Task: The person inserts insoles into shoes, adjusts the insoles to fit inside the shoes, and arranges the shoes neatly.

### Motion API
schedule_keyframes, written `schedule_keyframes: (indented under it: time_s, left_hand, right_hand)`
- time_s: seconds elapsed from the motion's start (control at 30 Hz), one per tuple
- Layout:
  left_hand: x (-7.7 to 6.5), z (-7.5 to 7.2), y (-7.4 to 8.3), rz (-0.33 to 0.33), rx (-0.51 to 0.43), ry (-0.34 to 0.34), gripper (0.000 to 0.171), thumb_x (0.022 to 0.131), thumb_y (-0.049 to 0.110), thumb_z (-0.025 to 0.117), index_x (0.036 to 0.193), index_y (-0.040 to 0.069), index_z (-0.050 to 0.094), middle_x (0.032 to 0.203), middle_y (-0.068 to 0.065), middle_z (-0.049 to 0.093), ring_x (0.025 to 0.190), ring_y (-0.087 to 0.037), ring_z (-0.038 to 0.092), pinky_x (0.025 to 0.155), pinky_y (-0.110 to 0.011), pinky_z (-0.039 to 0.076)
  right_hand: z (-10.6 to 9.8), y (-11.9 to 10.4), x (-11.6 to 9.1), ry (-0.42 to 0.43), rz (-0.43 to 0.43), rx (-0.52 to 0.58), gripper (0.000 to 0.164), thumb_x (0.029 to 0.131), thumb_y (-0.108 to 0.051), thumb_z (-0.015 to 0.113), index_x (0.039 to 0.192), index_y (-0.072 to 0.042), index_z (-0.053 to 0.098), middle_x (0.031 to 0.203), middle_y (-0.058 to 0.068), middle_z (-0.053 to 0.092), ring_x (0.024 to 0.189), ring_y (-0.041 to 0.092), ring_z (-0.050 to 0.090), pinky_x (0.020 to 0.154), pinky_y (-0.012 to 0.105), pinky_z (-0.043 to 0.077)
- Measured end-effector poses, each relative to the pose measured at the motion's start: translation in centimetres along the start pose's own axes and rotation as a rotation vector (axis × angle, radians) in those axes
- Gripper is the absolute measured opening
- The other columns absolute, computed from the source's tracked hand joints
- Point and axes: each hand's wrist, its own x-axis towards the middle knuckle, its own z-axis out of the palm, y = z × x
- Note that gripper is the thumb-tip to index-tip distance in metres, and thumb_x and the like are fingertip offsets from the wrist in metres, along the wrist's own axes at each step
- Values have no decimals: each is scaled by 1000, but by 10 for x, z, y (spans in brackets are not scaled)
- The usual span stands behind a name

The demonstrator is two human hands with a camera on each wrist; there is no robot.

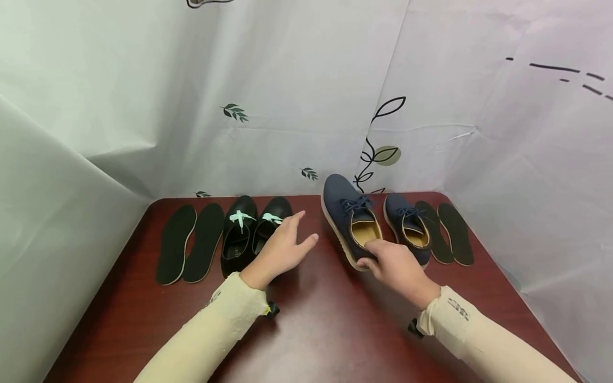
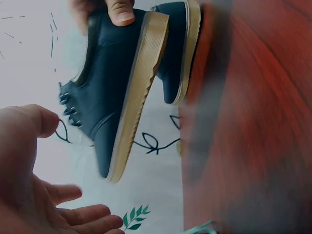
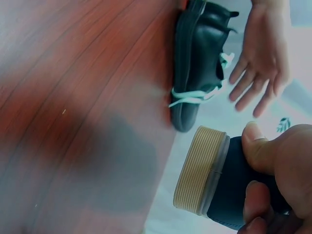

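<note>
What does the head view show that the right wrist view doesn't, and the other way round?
Only the head view shows the dark insoles, the second navy shoe and the cream sleeves.

Only the right wrist view shows fine ridges on the tan heel of the held navy shoe.

Both show that shoe, the right hand gripping it, the left hand, a black shoe and the table.

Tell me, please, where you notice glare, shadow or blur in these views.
Head view: pale glare on the near part of the tabletop; left wrist view: a soft-edged grey band crossing the tabletop; right wrist view: a blurry dark patch, probably shadow, on the tabletop, picture-left of the navy shoe.
</note>
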Motion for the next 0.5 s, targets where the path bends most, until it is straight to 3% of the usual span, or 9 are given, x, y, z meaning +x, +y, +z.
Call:
schedule_keyframes:
  time_s: [0.2,0.33,0.5]
  left_hand:
    - [5,9,4,-64,-298,-15,91,98,44,59,162,16,0,169,-21,20,149,-39,33,119,-63,36]
    - [5,13,8,-104,-458,-34,93,97,43,61,162,17,-1,166,-25,25,141,-41,45,114,-63,43]
    - [0,19,13,-148,-691,-108,94,98,35,62,161,16,-4,158,-29,39,132,-40,55,111,-61,46]
  right_hand:
    - [-3,-14,1,39,-53,4,39,78,-32,85,71,-19,48,66,-7,45,58,10,42,54,29,46]
    - [-5,-23,1,54,-94,9,38,77,-32,86,72,-19,50,66,-7,47,58,9,42,53,29,48]
    - [-7,-33,-1,58,-136,31,36,77,-31,85,72,-19,52,66,-8,48,58,7,42,52,26,47]
